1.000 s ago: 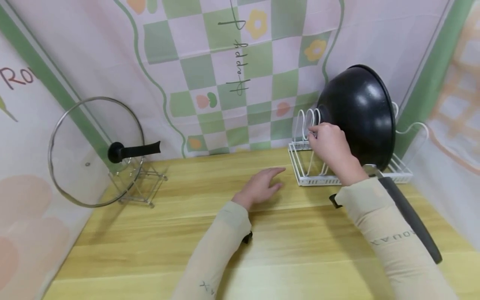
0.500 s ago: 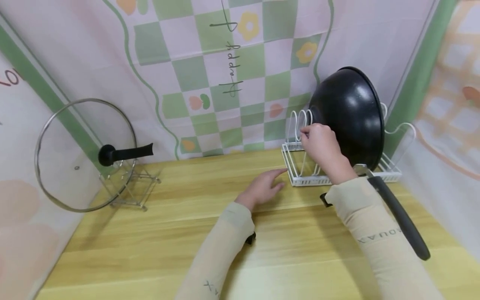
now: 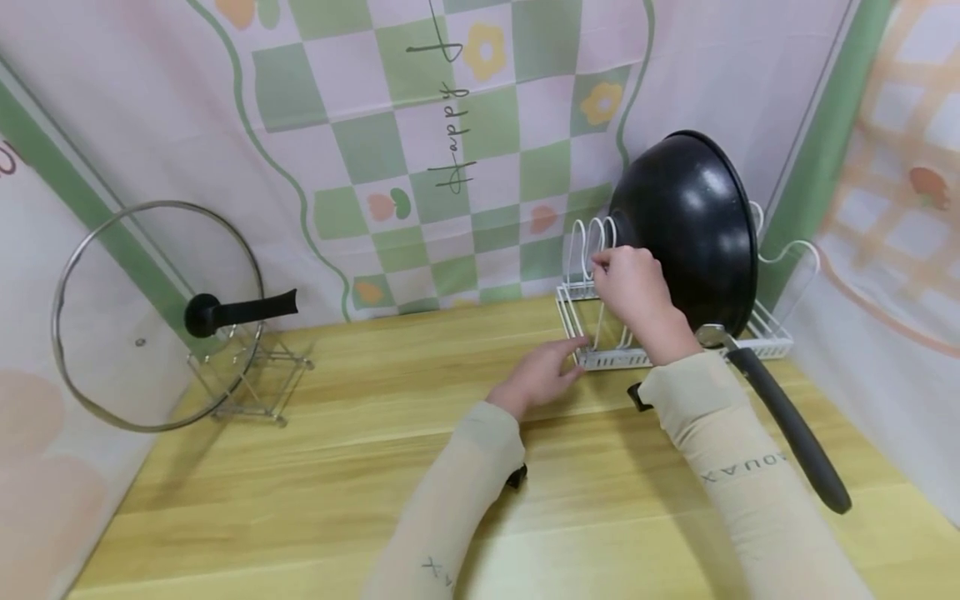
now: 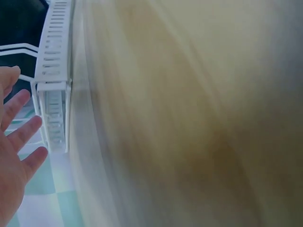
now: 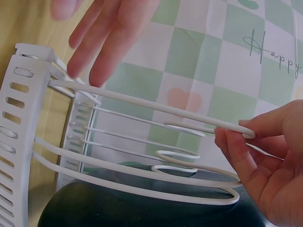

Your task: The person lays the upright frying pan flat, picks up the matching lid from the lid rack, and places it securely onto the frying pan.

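Observation:
My right hand (image 3: 637, 283) pinches the rounded end of a white wire divider (image 5: 156, 111) between thumb and fingertips, as the right wrist view shows. That divider stands up from a white slotted rack (image 3: 776, 347) near the back wall. Fingers spread, my left hand (image 3: 542, 375) is at the rack's left end, its fingertips right at the end frame. In the left wrist view, those fingers overlap the rack's corner. A black wok (image 3: 693, 225) stands on its side in the rack, behind my right forearm, its dark handle (image 3: 795, 429) slanting down toward the front right.
At the left, a glass lid with a black handle (image 3: 251, 311) leans upright in a small metal wire stand (image 3: 307, 363). Both stand on the wood-grain table (image 3: 360, 483). A checkered cloth (image 3: 495, 125) hangs along the back.
My left hand has moved right, up to the rack's left end. My right hand keeps its pinch on the divider. The whole head view has shifted slightly, so the scene sits further left.

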The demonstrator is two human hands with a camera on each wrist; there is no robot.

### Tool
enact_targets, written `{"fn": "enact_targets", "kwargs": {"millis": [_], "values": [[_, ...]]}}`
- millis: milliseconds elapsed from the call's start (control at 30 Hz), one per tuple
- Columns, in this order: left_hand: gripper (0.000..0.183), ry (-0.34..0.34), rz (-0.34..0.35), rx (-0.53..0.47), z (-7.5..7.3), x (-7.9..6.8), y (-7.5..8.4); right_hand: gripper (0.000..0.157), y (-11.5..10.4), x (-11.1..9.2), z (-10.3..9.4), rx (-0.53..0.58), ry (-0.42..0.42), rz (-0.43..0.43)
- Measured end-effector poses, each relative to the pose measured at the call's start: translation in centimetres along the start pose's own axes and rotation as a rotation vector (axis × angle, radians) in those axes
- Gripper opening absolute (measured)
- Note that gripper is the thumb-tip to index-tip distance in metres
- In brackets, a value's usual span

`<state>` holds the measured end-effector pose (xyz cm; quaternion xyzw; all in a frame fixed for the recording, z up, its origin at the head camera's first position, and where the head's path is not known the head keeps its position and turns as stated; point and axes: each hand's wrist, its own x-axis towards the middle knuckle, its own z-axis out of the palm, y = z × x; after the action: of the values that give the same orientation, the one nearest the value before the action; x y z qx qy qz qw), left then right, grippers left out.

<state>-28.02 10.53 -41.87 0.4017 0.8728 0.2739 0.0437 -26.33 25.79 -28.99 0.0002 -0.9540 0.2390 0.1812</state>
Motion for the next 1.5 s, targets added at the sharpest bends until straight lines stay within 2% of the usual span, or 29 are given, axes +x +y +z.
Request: {"fn": "enact_targets", "kwargs": {"millis": [167,300,433,633,1067,1500], "values": [[0.057,0.0,-0.031,-0.027,0.5,0.3,0.4,0.031,-0.1,0.0,0.0,0.009,-0.013,0.008],[0.059,-0.008,-0.089,-0.084,0.6,0.3,0.7,0.03,-0.2,-0.1,-0.1,0.023,-0.008,0.006],[0.058,-0.014,-0.116,-0.133,0.7,0.4,0.9,0.03,-0.1,0.0,-0.1,0.039,0.003,0.008],[0.053,-0.013,-0.122,-0.138,0.7,0.6,1.1,0.03,-0.1,0.0,0.0,0.071,-0.009,0.02],[0.048,-0.011,-0.116,-0.151,0.8,0.9,1.1,0.029,0.0,-0.1,0.2,0.063,0.02,0.006],[0.046,-0.017,-0.132,-0.151,0.4,0.6,1.1,0.029,-0.2,0.0,0.4,0.074,0.015,-0.005]]}}
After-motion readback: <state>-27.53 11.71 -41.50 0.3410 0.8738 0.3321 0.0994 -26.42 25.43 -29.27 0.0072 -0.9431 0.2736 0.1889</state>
